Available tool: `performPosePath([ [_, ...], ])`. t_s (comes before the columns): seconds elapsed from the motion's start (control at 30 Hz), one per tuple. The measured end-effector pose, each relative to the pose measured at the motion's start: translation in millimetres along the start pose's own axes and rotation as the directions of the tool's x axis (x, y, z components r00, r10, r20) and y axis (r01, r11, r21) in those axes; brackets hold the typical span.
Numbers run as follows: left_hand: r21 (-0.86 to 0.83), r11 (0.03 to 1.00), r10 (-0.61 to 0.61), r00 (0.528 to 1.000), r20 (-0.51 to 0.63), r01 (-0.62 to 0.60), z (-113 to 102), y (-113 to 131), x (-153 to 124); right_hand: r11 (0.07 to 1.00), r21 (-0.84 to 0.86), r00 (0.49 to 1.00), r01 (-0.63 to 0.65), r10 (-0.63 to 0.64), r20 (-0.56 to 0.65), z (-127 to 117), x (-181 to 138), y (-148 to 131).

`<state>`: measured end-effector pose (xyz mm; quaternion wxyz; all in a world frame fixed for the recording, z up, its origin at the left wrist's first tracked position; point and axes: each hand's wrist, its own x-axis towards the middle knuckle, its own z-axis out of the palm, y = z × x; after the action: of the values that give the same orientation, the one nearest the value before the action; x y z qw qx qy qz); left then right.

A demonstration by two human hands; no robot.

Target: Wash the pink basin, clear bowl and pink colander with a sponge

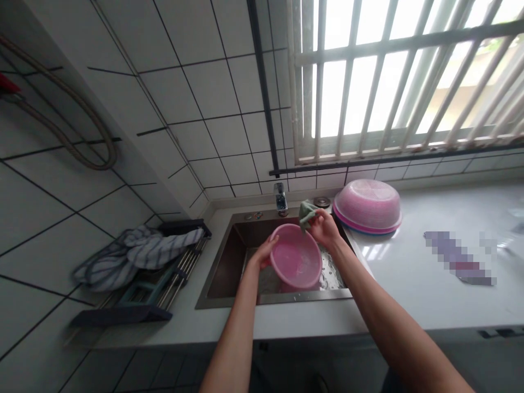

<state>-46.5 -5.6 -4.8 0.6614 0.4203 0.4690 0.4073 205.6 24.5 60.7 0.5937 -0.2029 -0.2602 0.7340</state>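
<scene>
My left hand (pixel 265 253) grips the left rim of a pink plastic basin (pixel 292 259), which is tilted over the sink (pixel 229 267). Bunched in the fingers of my right hand (pixel 325 228) is a green cloth (pixel 306 214), held at the basin's upper right rim. Inside the basin I see a wet, shiny bottom. Water glistens on the sink floor to the right of it. Behind the basin stands a chrome faucet (pixel 280 197); whether it runs I cannot tell.
Upturned pink basins or strainers (pixel 368 204) are stacked on the counter (pixel 413 295) at right, near a blurred packet (pixel 458 259). To the left, a striped cloth (pixel 139 254) lies on a dark rack (pixel 123 316). A barred window (pixel 393 82) rises behind the counter.
</scene>
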Motion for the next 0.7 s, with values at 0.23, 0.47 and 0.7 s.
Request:
performPosePath([
  [0.23,-0.066,0.993,0.092,0.994,-0.054,-0.096,21,8,0,0.941,-0.339,0.988,0.008,-0.059,-0.141,-26,-11,16],
  [0.47,-0.169,0.984,0.054,0.997,-0.058,-0.063,22,-1,-6,0.973,-0.224,0.999,0.053,-0.054,0.000,-18,-16,-12],
  [0.7,-0.175,0.980,0.074,0.989,-0.126,-0.095,19,1,-4,0.999,0.034,0.999,-0.011,0.010,0.051,-32,-26,-9],
])
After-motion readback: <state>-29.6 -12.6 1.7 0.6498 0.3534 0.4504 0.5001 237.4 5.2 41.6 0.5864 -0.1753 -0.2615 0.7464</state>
